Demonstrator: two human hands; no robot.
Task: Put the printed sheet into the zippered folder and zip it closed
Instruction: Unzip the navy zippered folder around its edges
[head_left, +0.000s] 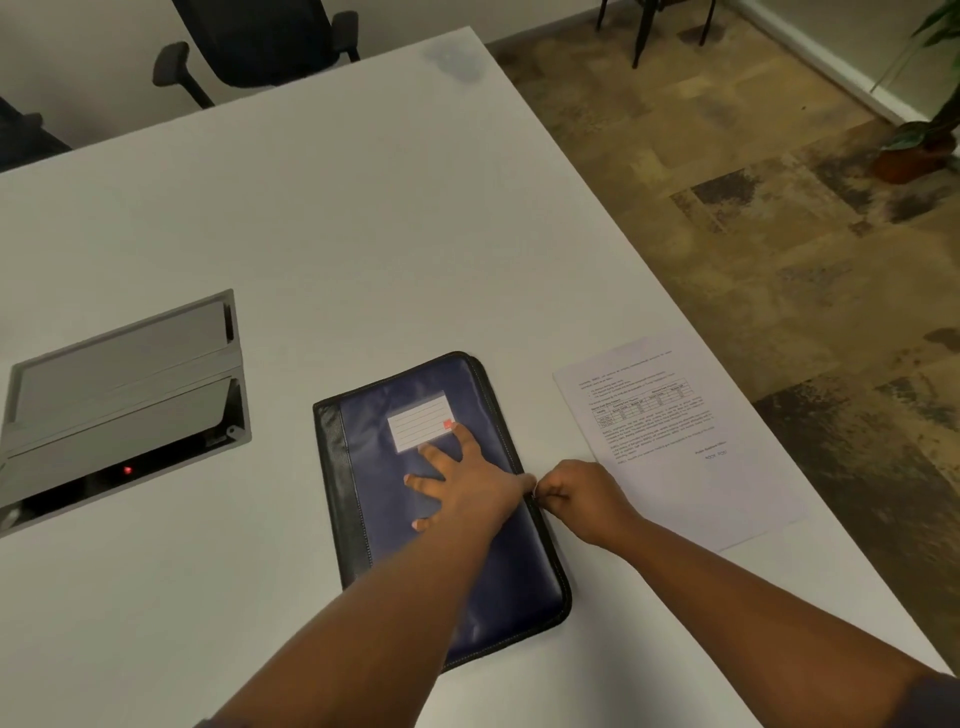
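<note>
Head view: navy folder (447, 499) flat on white table (311, 234), lying closed, label (420, 420) on its cover. Left hand (462, 483) spread wide, palm down, pressing the cover, fingertips reaching toward 11 o'clock and touching the label. Right hand (582, 499) at 3 o'clock of the folder, fingers pinched tight at the zipper edge; pull itself too small to make out. Sheet (675, 441) outside the folder, just beside it at 3 o'clock, partly under the right hand. Grey cable box (119, 395) open at 9 o'clock.
</note>
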